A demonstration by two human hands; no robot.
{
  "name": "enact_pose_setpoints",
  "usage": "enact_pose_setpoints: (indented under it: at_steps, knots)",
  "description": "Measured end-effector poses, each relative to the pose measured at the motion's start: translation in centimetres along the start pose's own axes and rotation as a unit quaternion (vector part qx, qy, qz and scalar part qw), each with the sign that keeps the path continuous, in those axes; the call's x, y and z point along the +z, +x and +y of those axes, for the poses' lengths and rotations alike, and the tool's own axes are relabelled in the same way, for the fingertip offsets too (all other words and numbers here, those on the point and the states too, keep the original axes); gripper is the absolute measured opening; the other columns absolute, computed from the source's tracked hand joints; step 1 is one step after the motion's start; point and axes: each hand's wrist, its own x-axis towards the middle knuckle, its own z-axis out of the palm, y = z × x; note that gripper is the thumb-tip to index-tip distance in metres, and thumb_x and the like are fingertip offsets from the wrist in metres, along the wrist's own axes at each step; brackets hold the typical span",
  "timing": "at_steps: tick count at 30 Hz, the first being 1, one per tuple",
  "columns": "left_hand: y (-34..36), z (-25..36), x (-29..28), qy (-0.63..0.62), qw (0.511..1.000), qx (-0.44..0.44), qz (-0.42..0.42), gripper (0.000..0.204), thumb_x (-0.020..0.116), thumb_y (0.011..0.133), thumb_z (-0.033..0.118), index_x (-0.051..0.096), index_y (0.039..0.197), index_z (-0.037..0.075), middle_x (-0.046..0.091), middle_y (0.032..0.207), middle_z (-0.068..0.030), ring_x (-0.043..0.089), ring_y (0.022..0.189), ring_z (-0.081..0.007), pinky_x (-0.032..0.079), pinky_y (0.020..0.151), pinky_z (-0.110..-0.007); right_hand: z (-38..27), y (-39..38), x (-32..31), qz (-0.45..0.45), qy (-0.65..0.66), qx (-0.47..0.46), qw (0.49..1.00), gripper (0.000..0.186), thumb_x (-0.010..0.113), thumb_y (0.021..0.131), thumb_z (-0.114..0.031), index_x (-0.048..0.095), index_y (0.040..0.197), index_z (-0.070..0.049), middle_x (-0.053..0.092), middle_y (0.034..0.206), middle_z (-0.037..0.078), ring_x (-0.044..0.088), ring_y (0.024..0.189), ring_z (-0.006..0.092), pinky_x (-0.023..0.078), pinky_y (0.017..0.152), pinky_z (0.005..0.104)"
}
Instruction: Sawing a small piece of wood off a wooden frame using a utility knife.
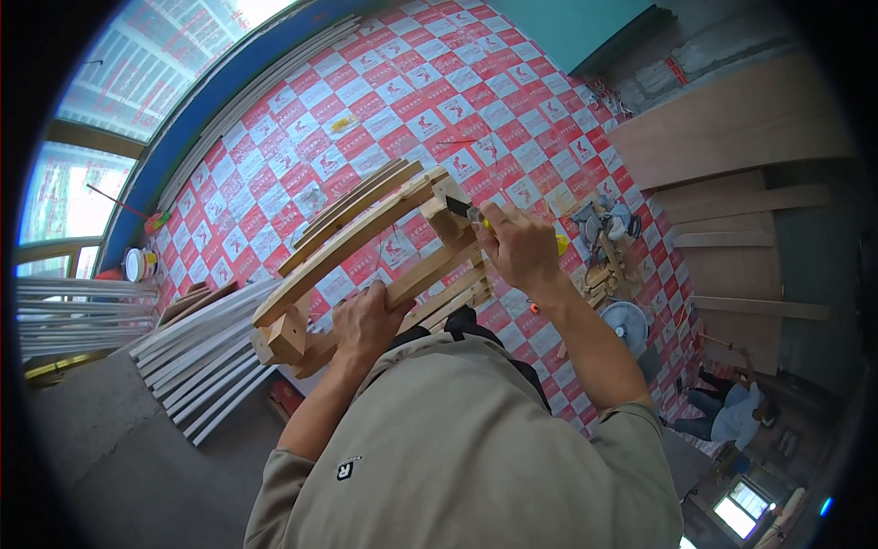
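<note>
A pale wooden frame (349, 240) of long rails and short end blocks sits tilted in front of me. My left hand (366, 325) is closed round its lower rail, toward the near side. My right hand (517, 242) is closed on a tool with a dark flat piece (457, 207) and some yellow on its handle, at the corner block (437, 212) at the frame's upper right. The tool's tip is too small to make out. More wooden strips (448, 300) lie below the frame, partly hidden by it and my body.
Red and white checked sheeting (384, 91) covers the floor. White metal strips (206, 357) lie at left by a bucket (139, 263). A power saw (599, 229), a fan (625, 325) and offcuts are at right, beside wooden boards (722, 119). A co-worker (732, 412) is at lower right.
</note>
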Motion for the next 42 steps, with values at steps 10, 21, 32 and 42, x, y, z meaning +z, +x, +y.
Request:
enact_pose_setpoints:
  at_steps: [10,21,32,42]
  knots:
    - [-0.6,-0.6,-0.4,-0.01,1.0,0.0,-0.004,0.041,0.08,0.08,0.043,0.063,0.085,0.006,0.071,0.077,-0.0132,0.071,0.072,-0.0324,0.051,0.067,-0.046,8.8,-0.3,-1.6,-0.036,-0.034,0.239,0.97,0.028,0.056,0.1,-0.035,0.06,0.109,-0.009,0.071,0.091,0.019,0.068,0.078,0.0418,0.052,0.063,0.0502]
    - [-0.1,-1.2,0.3,-0.036,0.999,0.014,0.0,0.039,0.079,0.081,0.039,0.061,0.089,0.006,0.071,0.08,-0.0137,0.071,0.077,-0.0334,0.051,0.073,-0.048,0.9,5.5,-8.5,-0.181,-0.021,0.098,0.978,0.027,0.05,0.105,-0.032,0.053,0.113,-0.007,0.068,0.091,0.021,0.067,0.084,0.0436,0.051,0.069,0.0527]
    - [0.1,-1.9,0.5,-0.084,0.996,0.014,-0.002,0.04,0.08,0.079,0.039,0.062,0.09,0.006,0.071,0.081,-0.0132,0.07,0.076,-0.0329,0.051,0.072,-0.046,-5.9,14.1,-7.5,-0.352,-0.173,-0.097,0.915,0.02,0.054,0.101,-0.027,0.054,0.102,-0.007,0.064,0.076,0.019,0.064,0.077,0.0438,0.05,0.066,0.055]
    - [0.2,-2.7,1.2,-0.074,0.994,0.064,0.039,0.016,0.068,0.084,0.021,0.061,0.089,0.007,0.066,0.078,-0.0088,0.069,0.072,-0.0259,0.052,0.067,-0.041,-7.7,14.9,-5.5,-0.456,-0.287,-0.146,0.83,0.017,0.057,0.098,-0.021,0.055,0.102,-0.005,0.065,0.076,0.018,0.067,0.071,0.0391,0.054,0.062,0.0491]
